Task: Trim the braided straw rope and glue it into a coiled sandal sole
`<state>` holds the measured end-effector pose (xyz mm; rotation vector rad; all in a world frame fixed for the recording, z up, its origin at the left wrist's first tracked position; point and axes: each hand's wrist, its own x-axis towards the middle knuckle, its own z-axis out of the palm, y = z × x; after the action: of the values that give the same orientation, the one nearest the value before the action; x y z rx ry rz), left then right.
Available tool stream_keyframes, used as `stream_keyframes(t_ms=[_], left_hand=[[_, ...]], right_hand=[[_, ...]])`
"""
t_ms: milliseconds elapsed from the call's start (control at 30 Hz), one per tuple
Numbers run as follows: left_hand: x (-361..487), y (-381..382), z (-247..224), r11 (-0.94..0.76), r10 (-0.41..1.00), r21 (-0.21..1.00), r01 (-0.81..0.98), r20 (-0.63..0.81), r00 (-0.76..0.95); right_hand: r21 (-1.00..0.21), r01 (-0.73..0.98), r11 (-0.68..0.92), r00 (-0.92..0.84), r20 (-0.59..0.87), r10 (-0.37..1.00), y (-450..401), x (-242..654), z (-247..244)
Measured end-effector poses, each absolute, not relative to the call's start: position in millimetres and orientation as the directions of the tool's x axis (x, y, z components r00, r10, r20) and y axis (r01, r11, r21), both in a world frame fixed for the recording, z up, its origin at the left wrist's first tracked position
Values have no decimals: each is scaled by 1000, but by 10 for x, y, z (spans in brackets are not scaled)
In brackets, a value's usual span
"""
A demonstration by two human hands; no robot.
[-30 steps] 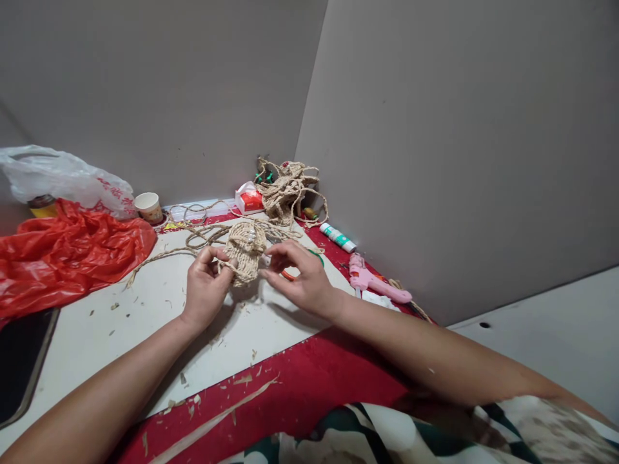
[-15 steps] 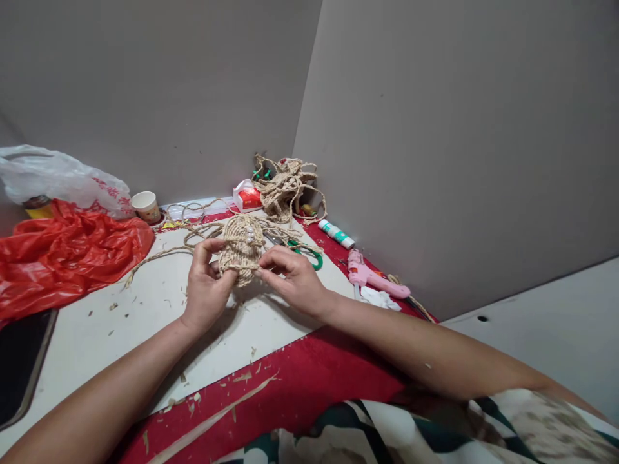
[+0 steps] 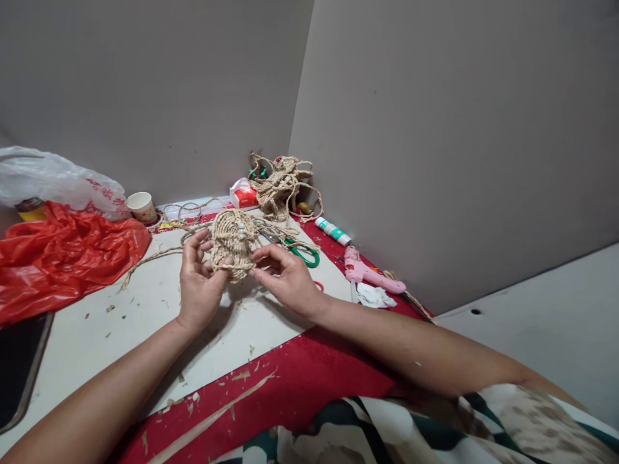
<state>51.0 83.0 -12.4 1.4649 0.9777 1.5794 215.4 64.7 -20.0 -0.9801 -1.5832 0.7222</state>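
Observation:
A small woven straw-cord piece (image 3: 233,243), shaped like a slipper sole with pale beads near its upper right, is held up over the white board. My left hand (image 3: 200,283) grips its left and lower edge, thumb in front and fingers spread behind. At its lower right edge, my right hand (image 3: 285,277) pinches with thumb and forefinger. Loose lengths of twisted straw cord (image 3: 159,259) lie behind the piece. Scissors with green handles (image 3: 309,254) rest behind my right hand, partly covered by cord.
A red plastic bag (image 3: 72,258), a clear bag (image 3: 58,177) and a paper cup (image 3: 142,207) stand left. A cord bundle (image 3: 280,187) fills the corner. A pink glue gun (image 3: 370,274) and white-green tube (image 3: 333,231) lie right. A dark phone or tablet (image 3: 22,367) lies front left.
The woven piece has turned slightly and shifted a little left in view. My left fingers have loosened and spread somewhat. The whole view has shifted slightly.

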Motion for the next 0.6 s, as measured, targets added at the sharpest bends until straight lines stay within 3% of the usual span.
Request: stream_keyframes(t_ms=[400, 600], left_hand=[[512, 862, -131, -213, 969, 976, -42, 216, 119], [506, 857, -160, -242, 964, 970, -8, 241, 111]], right_hand=[[-689, 322, 649, -122, 650, 750, 534, 2154, -173], [-805, 232, 546, -60, 549, 834, 546, 2119, -265]])
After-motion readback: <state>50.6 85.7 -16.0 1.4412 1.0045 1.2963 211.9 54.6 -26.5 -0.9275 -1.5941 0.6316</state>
